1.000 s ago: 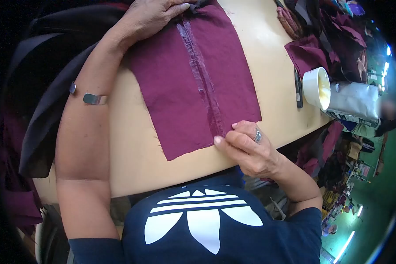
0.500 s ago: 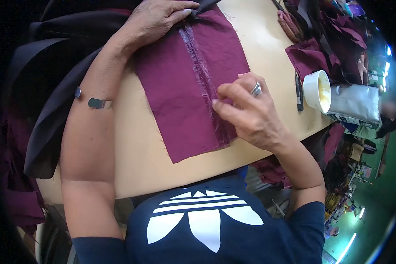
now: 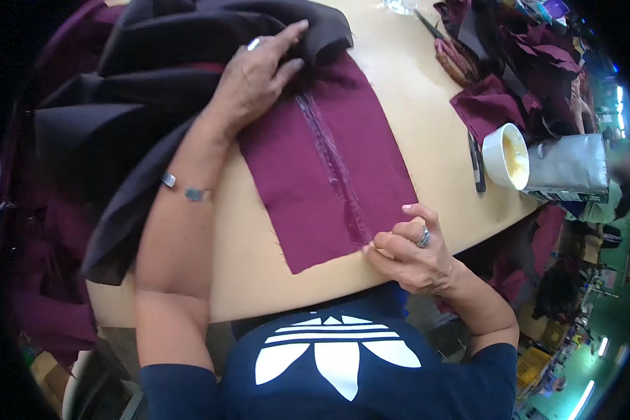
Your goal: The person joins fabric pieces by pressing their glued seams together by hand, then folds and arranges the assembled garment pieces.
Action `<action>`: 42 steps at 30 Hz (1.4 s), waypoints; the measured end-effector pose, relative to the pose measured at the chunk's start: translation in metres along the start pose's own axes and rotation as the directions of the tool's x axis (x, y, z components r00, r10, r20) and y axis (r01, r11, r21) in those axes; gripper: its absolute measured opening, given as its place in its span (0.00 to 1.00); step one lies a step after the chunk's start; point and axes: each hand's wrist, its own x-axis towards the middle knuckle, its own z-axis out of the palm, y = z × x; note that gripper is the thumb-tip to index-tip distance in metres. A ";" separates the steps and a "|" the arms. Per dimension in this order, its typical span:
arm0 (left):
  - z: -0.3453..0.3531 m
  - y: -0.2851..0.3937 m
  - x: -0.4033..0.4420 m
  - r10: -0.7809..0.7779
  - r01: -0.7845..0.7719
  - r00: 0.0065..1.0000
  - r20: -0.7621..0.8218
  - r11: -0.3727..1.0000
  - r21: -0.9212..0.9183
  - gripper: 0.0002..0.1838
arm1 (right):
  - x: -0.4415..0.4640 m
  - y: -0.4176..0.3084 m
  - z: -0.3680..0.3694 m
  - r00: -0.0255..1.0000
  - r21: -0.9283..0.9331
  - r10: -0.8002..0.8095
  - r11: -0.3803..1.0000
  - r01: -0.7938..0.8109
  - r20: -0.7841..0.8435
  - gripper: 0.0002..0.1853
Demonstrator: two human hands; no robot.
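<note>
A maroon cloth panel (image 3: 378,140) lies flat, with a frayed, pale-streaked seam (image 3: 329,150) running down its middle. At the seam's near end, my right hand (image 3: 414,255) is closed, thumb and forefinger pinching the panel's lower edge. It wears a ring. My left hand (image 3: 255,80) rests on the dark cloth (image 3: 168,56) at the panel's far end, its forefinger stretched out and its thumb apart. This dark cloth spreads in thick folds over the left of the table and covers the top of the panel.
On the right of the table (image 3: 420,98) stand a white bowl (image 3: 497,157) of yellowish paste and a silver packet (image 3: 570,164). A black pen-like tool (image 3: 477,164) lies beside the bowl. Scissors with wrapped handles (image 3: 453,59) and maroon scraps (image 3: 488,108) are farther back.
My right hand has slid down along the seam to the panel's near edge. The dark cloth under my left hand now reaches farther over the panel's top. My view has shifted slightly.
</note>
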 end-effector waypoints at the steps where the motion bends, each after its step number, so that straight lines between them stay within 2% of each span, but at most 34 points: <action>1: -0.007 0.004 0.000 0.035 -0.035 0.999 0.003 0.998 0.057 0.23 | 0.002 0.003 -0.003 0.999 0.067 0.026 0.997 -0.024 -0.020 0.13; 3: -0.024 0.016 0.000 0.112 -0.096 0.994 -0.011 0.894 0.438 0.21 | 0.003 0.012 -0.004 0.962 0.182 0.193 0.970 -0.158 -0.195 0.15; 4: -0.038 0.020 0.002 0.063 -0.048 0.998 -0.009 0.835 0.548 0.19 | 0.002 0.017 -0.001 0.923 0.230 0.278 0.948 -0.219 -0.267 0.17; 5: -0.044 0.026 0.004 -0.083 0.071 0.997 -0.009 0.790 0.609 0.18 | -0.001 0.021 0.003 0.873 0.290 0.369 0.915 -0.281 -0.319 0.20; 7: -0.052 0.033 0.007 -0.370 0.294 0.928 -0.050 0.641 0.710 0.17 | -0.004 0.025 0.011 0.802 0.326 0.422 0.897 -0.300 -0.422 0.22; 8: -0.055 0.000 0.001 -0.131 -0.067 0.969 0.211 0.679 0.731 0.21 | -0.005 0.026 0.013 0.766 0.349 0.448 0.885 -0.308 -0.460 0.23; 9: -0.044 -0.012 0.008 -0.395 0.174 0.903 0.168 0.693 0.699 0.22 | -0.005 0.026 0.013 0.775 0.343 0.443 0.888 -0.307 -0.452 0.23; 11: -0.043 0.022 0.023 -0.575 0.359 0.813 0.097 0.624 0.694 0.22 | -0.005 0.025 0.014 0.792 0.325 0.426 0.896 -0.302 -0.438 0.24; 14: -0.024 0.006 0.027 -0.501 0.285 0.856 0.130 0.666 0.690 0.16 | -0.008 0.025 0.013 0.795 0.320 0.421 0.898 -0.300 -0.437 0.23; 15: -0.019 0.008 0.028 -0.500 0.293 0.859 0.104 0.650 0.702 0.13 | -0.010 0.024 0.015 0.775 0.373 0.449 0.879 -0.296 -0.444 0.24; 17: -0.012 0.011 0.030 -0.442 0.287 0.893 0.088 0.708 0.645 0.10 | -0.014 0.024 0.019 0.736 0.470 0.502 0.837 -0.281 -0.454 0.24; 18: -0.006 0.005 0.028 -0.340 0.239 0.938 0.063 0.769 0.592 0.08 | -0.013 0.024 0.019 0.711 0.453 0.503 0.845 -0.284 -0.491 0.24; 20: 0.004 0.016 0.039 -0.231 0.204 0.973 -0.002 0.854 0.479 0.07 | -0.009 0.021 0.019 0.662 0.420 0.500 0.859 -0.294 -0.558 0.24; 21: 0.014 0.021 0.045 -0.175 0.169 0.984 -0.014 0.925 0.341 0.08 | -0.008 0.020 0.020 0.649 0.420 0.491 0.864 -0.278 -0.581 0.25; 22: 0.021 0.029 0.050 -0.035 0.020 0.999 0.039 0.948 0.316 0.08 | -0.009 0.019 0.021 0.634 0.419 0.485 0.868 -0.266 -0.603 0.25; 23: 0.029 0.039 0.054 -0.001 -0.045 0.986 0.168 0.963 0.265 0.08 | -0.011 0.018 0.023 0.613 0.414 0.482 0.872 -0.261 -0.626 0.26; 25: 0.047 0.048 0.060 0.161 -0.178 0.972 0.172 0.980 0.085 0.08 | -0.018 0.019 0.023 0.617 0.358 0.449 0.893 -0.274 -0.647 0.24; 26: 0.052 0.048 0.062 0.102 -0.109 0.970 0.220 0.994 0.016 0.08 | -0.019 0.019 0.021 0.622 0.329 0.428 0.903 -0.276 -0.655 0.23; 27: 0.056 0.042 0.063 0.088 -0.103 0.958 0.272 0.994 0.040 0.10 | -0.019 0.020 0.019 0.628 0.299 0.408 0.913 -0.278 -0.662 0.23; 29: 0.047 0.034 0.061 0.139 -0.163 0.943 0.303 0.985 0.055 0.13 | -0.018 0.022 0.019 0.621 0.293 0.404 0.915 -0.279 -0.672 0.24; 31: 0.024 0.028 0.064 0.113 -0.181 0.867 0.485 0.979 0.095 0.17 | -0.017 0.023 0.018 0.635 0.293 0.413 0.911 -0.292 -0.652 0.24; 33: -0.016 0.029 0.063 -0.002 -0.119 0.730 0.683 0.984 0.131 0.19 | -0.017 0.023 0.017 0.645 0.320 0.446 0.895 -0.311 -0.621 0.25; 35: -0.055 0.027 0.053 -0.228 -0.077 0.561 0.796 0.943 0.324 0.18 | -0.016 0.024 0.018 0.647 0.352 0.449 0.892 -0.284 -0.616 0.25; 37: -0.090 0.003 0.023 -0.248 -0.314 0.521 0.817 0.834 0.453 0.15 | -0.018 0.023 0.021 0.650 0.396 0.475 0.875 -0.279 -0.593 0.25; 38: -0.111 -0.009 0.001 -0.314 -0.324 0.516 0.797 0.790 0.521 0.13 | -0.017 0.023 0.022 0.650 0.414 0.481 0.870 -0.268 -0.588 0.25; 39: -0.136 -0.007 -0.021 -0.311 -0.340 0.532 0.788 0.774 0.534 0.14 | -0.018 0.021 0.021 0.658 0.429 0.492 0.861 -0.272 -0.570 0.26; 40: -0.153 0.015 -0.027 -0.509 -0.239 0.429 0.746 0.732 0.638 0.13 | -0.016 0.020 0.019 0.665 0.437 0.496 0.857 -0.272 -0.559 0.26; 41: -0.173 0.010 -0.046 -0.547 -0.208 0.441 0.711 0.709 0.674 0.13 | -0.015 0.020 0.019 0.673 0.442 0.496 0.855 -0.270 -0.549 0.26; 42: -0.189 0.002 -0.062 -0.612 -0.133 0.390 0.688 0.702 0.700 0.11 | -0.014 0.021 0.022 0.666 0.457 0.499 0.851 -0.258 -0.555 0.26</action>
